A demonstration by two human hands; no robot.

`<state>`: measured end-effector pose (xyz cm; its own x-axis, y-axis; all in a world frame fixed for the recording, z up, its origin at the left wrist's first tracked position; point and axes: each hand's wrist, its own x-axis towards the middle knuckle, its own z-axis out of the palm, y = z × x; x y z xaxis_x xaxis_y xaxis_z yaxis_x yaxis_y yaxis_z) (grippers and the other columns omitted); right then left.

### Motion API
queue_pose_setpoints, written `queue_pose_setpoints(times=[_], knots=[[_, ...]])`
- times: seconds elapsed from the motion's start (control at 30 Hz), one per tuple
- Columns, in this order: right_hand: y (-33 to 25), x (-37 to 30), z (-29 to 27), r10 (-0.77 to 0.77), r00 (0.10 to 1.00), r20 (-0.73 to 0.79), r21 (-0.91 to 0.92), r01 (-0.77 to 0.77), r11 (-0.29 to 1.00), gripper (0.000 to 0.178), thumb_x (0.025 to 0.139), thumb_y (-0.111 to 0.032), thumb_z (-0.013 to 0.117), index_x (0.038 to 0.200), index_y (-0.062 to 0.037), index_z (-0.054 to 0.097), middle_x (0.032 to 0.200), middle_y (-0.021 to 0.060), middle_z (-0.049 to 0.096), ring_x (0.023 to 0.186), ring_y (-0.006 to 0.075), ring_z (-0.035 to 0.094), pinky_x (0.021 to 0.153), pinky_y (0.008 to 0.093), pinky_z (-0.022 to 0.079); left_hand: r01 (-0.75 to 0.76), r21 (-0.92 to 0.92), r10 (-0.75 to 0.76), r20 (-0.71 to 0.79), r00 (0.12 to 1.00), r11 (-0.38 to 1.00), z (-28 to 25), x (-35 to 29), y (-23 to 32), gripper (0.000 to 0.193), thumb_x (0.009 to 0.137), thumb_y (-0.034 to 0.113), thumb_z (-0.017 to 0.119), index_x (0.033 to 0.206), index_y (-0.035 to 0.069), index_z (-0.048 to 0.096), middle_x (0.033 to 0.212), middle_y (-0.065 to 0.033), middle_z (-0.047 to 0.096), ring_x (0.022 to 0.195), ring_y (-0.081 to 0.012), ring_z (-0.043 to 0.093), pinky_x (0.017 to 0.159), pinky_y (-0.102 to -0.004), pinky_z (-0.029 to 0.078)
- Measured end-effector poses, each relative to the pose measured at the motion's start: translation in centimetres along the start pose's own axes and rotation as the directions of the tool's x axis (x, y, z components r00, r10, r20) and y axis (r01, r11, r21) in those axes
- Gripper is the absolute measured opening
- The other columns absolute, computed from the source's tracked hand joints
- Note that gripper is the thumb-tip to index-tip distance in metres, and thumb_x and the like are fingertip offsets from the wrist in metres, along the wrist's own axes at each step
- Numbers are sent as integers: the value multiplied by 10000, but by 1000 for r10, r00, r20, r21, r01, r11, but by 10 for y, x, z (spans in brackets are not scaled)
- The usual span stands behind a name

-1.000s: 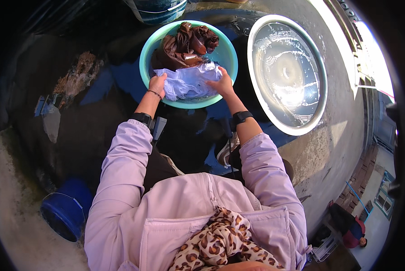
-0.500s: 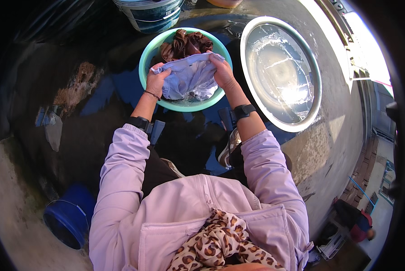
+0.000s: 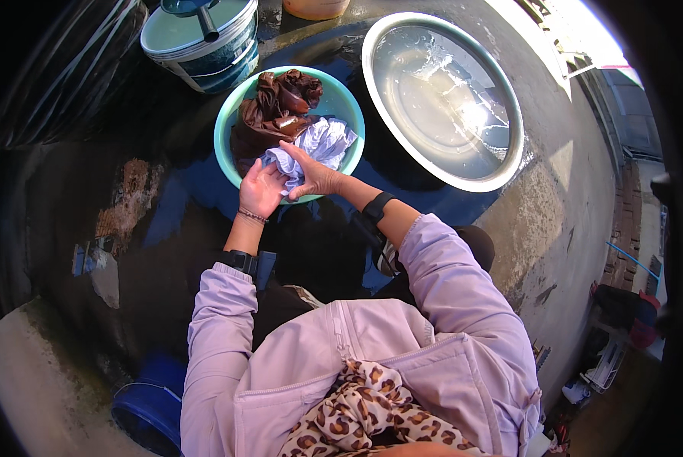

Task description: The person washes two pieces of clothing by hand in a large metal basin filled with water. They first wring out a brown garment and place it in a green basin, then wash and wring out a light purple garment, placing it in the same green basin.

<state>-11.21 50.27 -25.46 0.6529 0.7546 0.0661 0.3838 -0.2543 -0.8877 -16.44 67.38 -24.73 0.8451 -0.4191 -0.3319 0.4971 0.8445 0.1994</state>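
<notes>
A mint-green basin (image 3: pixel 354 107) holds a wet dark brown garment (image 3: pixel 269 114) and a crumpled pale lavender cloth (image 3: pixel 325 145). My left hand (image 3: pixel 261 190) is at the near left rim, palm turned up and fingers stretched out against the cloth's edge. My right hand (image 3: pixel 313 172) reaches across from the right over the near rim. Its thumb and fingers are spread wide in a curve, with a fold of the lavender cloth between the two hands. Neither hand visibly grips the cloth. Part of the left fingertips is hidden by fabric.
A wide pale-rimmed tub (image 3: pixel 513 156) of water stands at right of the basin. Behind left is a water-filled bucket (image 3: pixel 204 65) with a dark dipper (image 3: pixel 207 24) on top. A blue bucket (image 3: pixel 147 411) sits at lower left. Another person (image 3: pixel 631 308) is far right. The ground is wet.
The lavender cloth, stretched between both hands before, now lies bunched in the basin. My hands have come together at the near rim, fingers loosened. The view has shifted, showing more of the back bucket.
</notes>
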Motion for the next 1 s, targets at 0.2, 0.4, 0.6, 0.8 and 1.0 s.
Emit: queue_pose_setpoints(times=[0.2, 0.4, 0.6, 0.8, 1.0], knots=[[-29, 9, -1, -92, 984, -152, -240, 54, 969, 1143, 453, -265, 826, 1361, -81, 157, 1331, 215, 271, 1219, 383, 309, 983, 397, 320, -81, -84, 80, -20, 997, 993, 27, 1, 16, 626, 883, 434, 347, 1274, -53, 305, 1292, -184, 367, 1210, -310, 325, 1024, -442, 221], [-19, 18, 23, 172, 937, -303, -213, -242, 947, 734, 614, -164, 698, 1258, -272, 361, 1085, 95, 535, 962, 312, 550, 769, 377, 466, 28, 583, 71, -147, 986, 812, 17, -11, 46, 366, 903, 162, 344, 1185, -56, 426, 1170, -185, 500, 1063, -301, 519, 865, -410, 453], [33, 10, 13, 637, 658, -402, 159, -635, 756, 474, 712, -230, 612, 1156, -109, 499, 1028, 152, 596, 983, 318, 552, 830, 365, 428, 192, 917, 323, -310, 894, 350, -35, -14, 27, 429, 757, 131, 577, 1171, 42, 511, 1152, -106, 527, 935, -183, 553, 784, -327, 457], [-28, 61, -60, 247, 887, -390, 157, -200, 967, 319, 722, -74, 583, 1041, -61, 566, 965, 91, 618, 912, 198, 572, 797, 300, 428, 185, 965, 353, -109, 929, -188, -52, -10, 24, 664, 646, 240, 706, 1226, 34, 457, 1215, -173, 493, 1127, -270, 473, 941, -326, 372], [-131, 98, -152, -17, 880, -474, 139, 94, 986, 177, 755, -20, 607, 928, -46, 635, 886, 12, 623, 804, 99, 561, 725, 240, 444, -3, 979, 429, 91, 899, -202, -14, 5, 21, 886, 588, 340, 749, 1308, 38, 331, 1299, -178, 403, 1201, -284, 391, 991, -340, 317]])
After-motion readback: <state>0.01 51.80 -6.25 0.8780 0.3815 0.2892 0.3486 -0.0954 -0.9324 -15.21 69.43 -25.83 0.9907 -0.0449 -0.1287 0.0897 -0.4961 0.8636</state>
